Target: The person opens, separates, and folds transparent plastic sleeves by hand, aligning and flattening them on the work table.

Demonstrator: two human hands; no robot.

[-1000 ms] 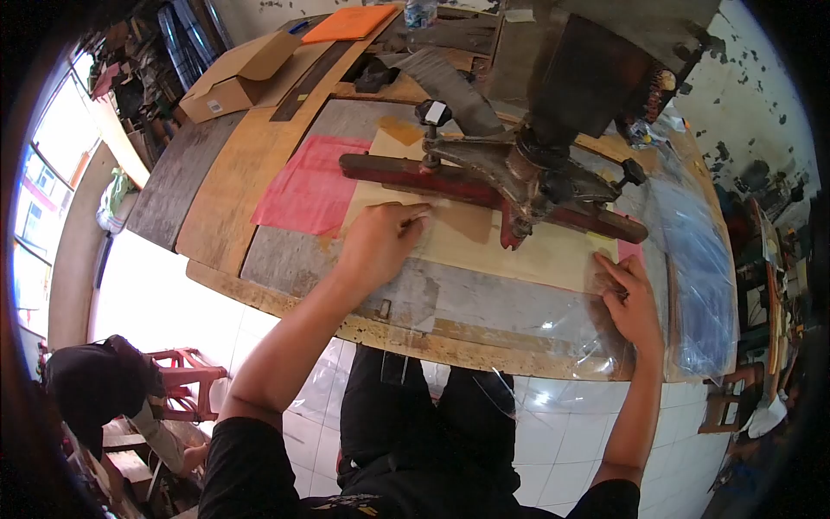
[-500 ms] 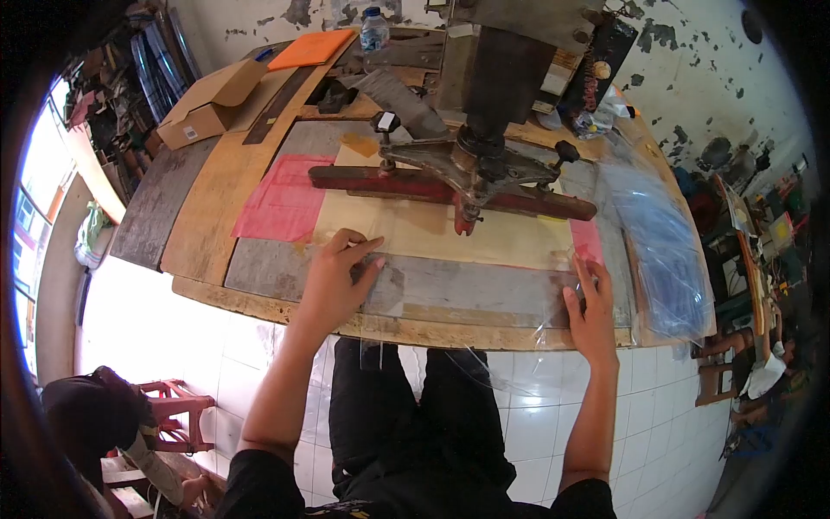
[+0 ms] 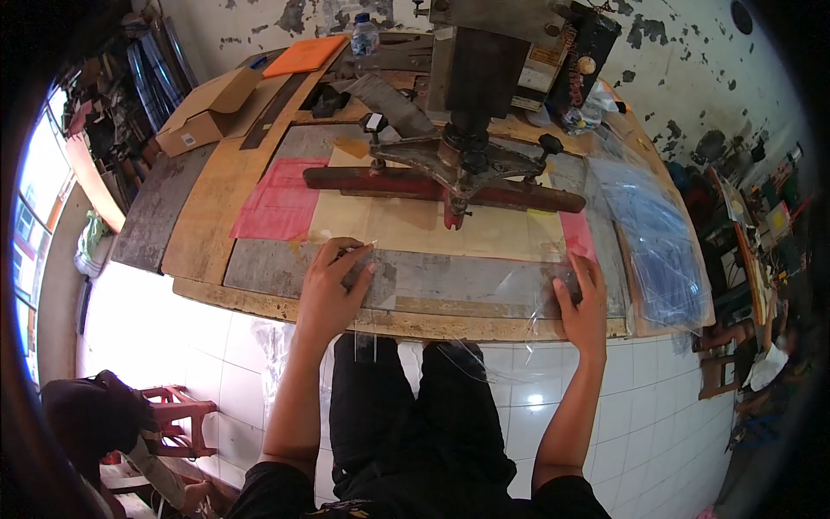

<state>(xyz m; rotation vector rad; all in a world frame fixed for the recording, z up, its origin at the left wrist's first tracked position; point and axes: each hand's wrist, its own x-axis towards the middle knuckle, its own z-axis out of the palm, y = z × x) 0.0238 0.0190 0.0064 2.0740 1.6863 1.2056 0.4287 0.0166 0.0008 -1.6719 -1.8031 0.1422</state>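
Observation:
Clear plastic film (image 3: 458, 298) lies across the front of the worktable and hangs over its edge. My left hand (image 3: 333, 281) is at the film's left part, thumb and fingers curved and apart at the tips; whether it pinches the film is hard to make out. At the right, my right hand (image 3: 584, 307) touches the film with thumb and index finger spread. Beyond both hands is a cream sheet (image 3: 415, 229) between a pink sheet (image 3: 281, 203) and a smaller pink piece (image 3: 577, 233). A dark red press bar (image 3: 389, 182) stands over the cream sheet.
A cardboard box (image 3: 207, 112), an orange folder (image 3: 304, 56) and a water bottle (image 3: 364, 39) sit at the back. Bluish plastic sheets (image 3: 661, 268) are stacked at the right. Another person (image 3: 95, 415) is at the lower left beside a red stool (image 3: 181, 419).
Both hands have drawn back from the press bar toward the table's front edge, with the clear film. The view has also shifted, and the left fingers have spread from the cream sheet.

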